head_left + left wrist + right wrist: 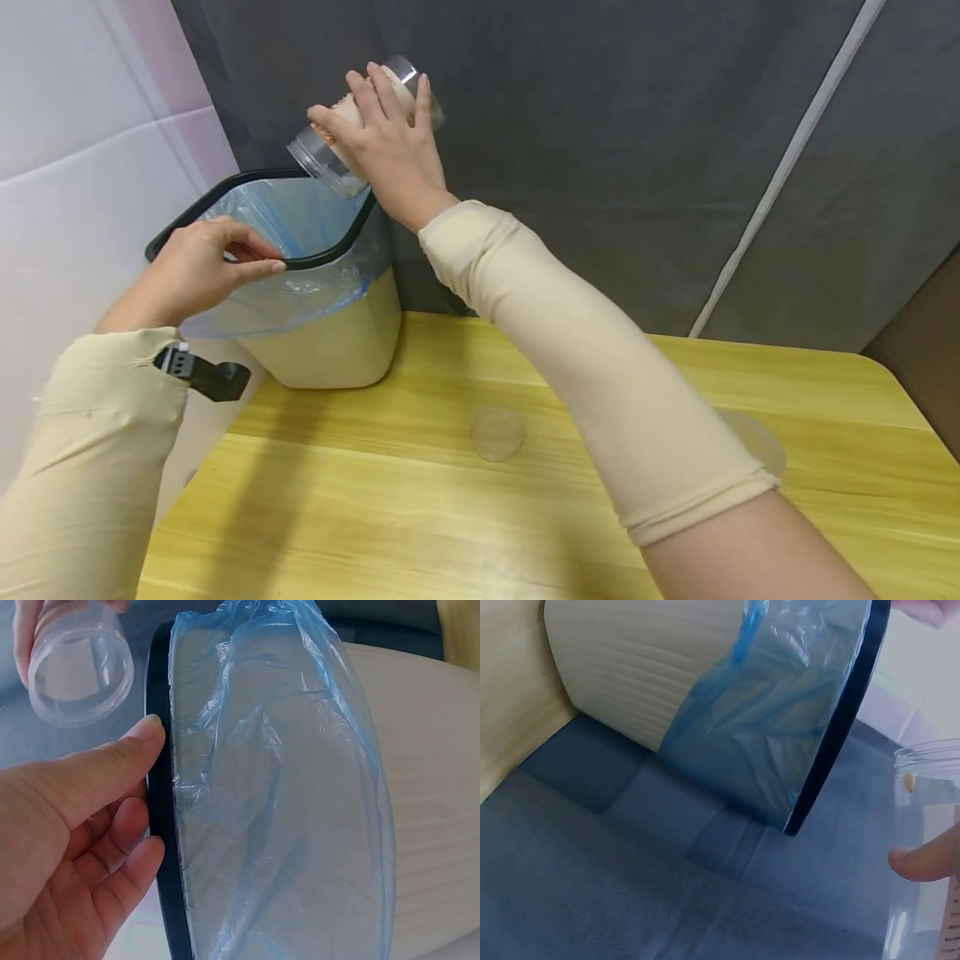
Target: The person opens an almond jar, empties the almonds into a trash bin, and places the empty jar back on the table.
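Note:
My right hand (pixel 401 158) grips a clear plastic jar (pixel 321 160) with a pale label round its side. The jar is tilted, its open mouth pointing down and left over the bin's opening. A small tan bit clings inside near the mouth in the right wrist view, where my thumb (pixel 930 859) presses on the jar's side. My left hand (pixel 197 265) pinches the black rim (pixel 318 260) of a cream waste bin (pixel 337 346), thumb on one side and fingers on the other. A thin blue bag (pixel 277 772) lines the bin and folds down over its outside.
The bin stands at the far left corner of a yellow wood-grain table (pixel 390 517). A clear round disc (pixel 497 434) lies mid-table, and a larger one (pixel 756 443) is partly behind my right forearm. A dark grey curtain (pixel 600 167) hangs behind, with a white wall (pixel 67 167) at left.

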Demonstrator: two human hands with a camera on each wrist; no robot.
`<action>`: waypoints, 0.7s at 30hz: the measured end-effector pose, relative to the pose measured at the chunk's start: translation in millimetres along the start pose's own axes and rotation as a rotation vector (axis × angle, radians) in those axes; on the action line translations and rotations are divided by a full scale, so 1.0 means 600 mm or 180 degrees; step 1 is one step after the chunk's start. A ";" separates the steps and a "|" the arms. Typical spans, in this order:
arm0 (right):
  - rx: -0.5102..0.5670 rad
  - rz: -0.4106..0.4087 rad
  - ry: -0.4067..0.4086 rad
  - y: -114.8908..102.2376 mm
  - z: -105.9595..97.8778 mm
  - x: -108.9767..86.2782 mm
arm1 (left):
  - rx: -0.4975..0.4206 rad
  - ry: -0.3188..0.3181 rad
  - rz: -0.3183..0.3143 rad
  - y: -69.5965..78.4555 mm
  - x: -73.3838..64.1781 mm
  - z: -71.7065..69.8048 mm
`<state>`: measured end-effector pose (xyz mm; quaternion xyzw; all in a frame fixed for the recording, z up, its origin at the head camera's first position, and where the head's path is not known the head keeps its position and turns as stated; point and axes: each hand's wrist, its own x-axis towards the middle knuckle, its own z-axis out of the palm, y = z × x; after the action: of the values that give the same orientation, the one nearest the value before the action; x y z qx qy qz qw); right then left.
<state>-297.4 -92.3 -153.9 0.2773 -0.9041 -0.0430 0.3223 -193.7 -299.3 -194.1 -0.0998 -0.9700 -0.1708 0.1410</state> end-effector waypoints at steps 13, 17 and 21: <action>0.0701 0.0589 -0.0405 0.054 0.025 -0.032 | 0.0119 0.0019 0.0072 -0.009 0.010 -0.011; 0.1009 0.0797 -0.0494 0.079 0.044 -0.058 | 0.0148 -0.0012 0.0054 -0.020 0.012 -0.016; 0.1308 0.0950 -0.0659 0.099 0.069 -0.088 | 0.0152 -0.0029 0.0041 -0.032 0.015 -0.019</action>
<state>-317.3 -18.3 -200.9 0.1947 -0.9529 0.1612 0.1678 -204.2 -320.0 -186.6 -0.1035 -0.9738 -0.1462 0.1400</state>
